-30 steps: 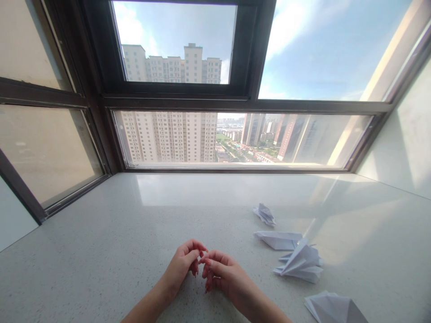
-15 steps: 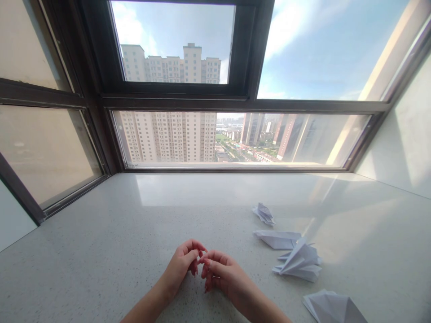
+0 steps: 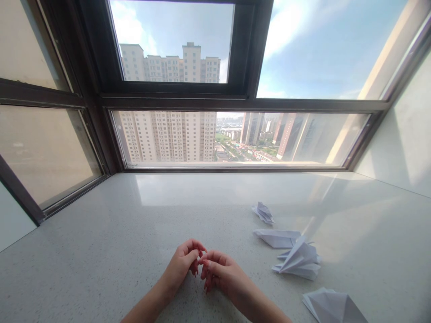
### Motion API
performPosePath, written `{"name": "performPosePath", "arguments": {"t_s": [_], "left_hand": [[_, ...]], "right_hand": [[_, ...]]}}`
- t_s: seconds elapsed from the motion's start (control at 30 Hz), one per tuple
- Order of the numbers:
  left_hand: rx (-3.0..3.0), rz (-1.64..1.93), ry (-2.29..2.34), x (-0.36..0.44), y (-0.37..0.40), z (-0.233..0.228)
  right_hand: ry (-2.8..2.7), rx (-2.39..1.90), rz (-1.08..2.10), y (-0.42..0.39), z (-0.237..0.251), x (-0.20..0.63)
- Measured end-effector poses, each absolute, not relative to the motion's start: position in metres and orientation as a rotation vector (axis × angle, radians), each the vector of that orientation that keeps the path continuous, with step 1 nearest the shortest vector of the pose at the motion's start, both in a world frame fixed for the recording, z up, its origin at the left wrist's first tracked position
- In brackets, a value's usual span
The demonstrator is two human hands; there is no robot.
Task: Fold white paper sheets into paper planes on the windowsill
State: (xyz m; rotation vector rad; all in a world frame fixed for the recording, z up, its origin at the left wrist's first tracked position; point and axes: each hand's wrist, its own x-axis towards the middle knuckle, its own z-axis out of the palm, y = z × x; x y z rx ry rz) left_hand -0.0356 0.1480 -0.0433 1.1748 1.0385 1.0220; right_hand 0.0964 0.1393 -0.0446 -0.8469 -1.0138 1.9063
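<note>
My left hand (image 3: 184,261) and my right hand (image 3: 222,271) meet low in the middle of the head view, just above the pale speckled sill. Their fingers curl inward and the fingertips with red nails touch or nearly touch. Thumb and forefinger are drawn together on each hand, and I see nothing between them. To the right of my right hand lie white folded paper pieces: a small crumpled-looking one (image 3: 263,213), a long pointed one (image 3: 278,238), a fan-like one with several layers (image 3: 299,260), and a broad one (image 3: 335,306) cut off by the bottom edge.
The speckled stone sill (image 3: 84,251) spreads around both hands. Dark window frames (image 3: 235,170) border it at the back and left, with a white wall (image 3: 400,148) at the right. Tall buildings (image 3: 168,134) stand outside the glass.
Some right-hand fingers have shifted very slightly. Both hands otherwise keep their place, and the paper pieces lie as before.
</note>
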Motion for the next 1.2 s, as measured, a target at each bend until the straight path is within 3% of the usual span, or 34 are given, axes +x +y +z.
{"name": "performPosePath", "arguments": {"t_s": [0.67,0.87,1.2], "left_hand": [[1.155,1.032,1.046,-0.034,0.146,-0.040],[1.195,1.003,1.039,-0.034,0.147,-0.040],[1.249,0.949,1.038,-0.028,0.147,-0.044]], "right_hand": [[-1.152,-0.894,1.823,0.139,-0.047,0.095],[-1.383,-0.888,1.836,0.132,-0.024,0.110],[-1.719,-1.166,1.421,0.109,0.024,0.201]]}}
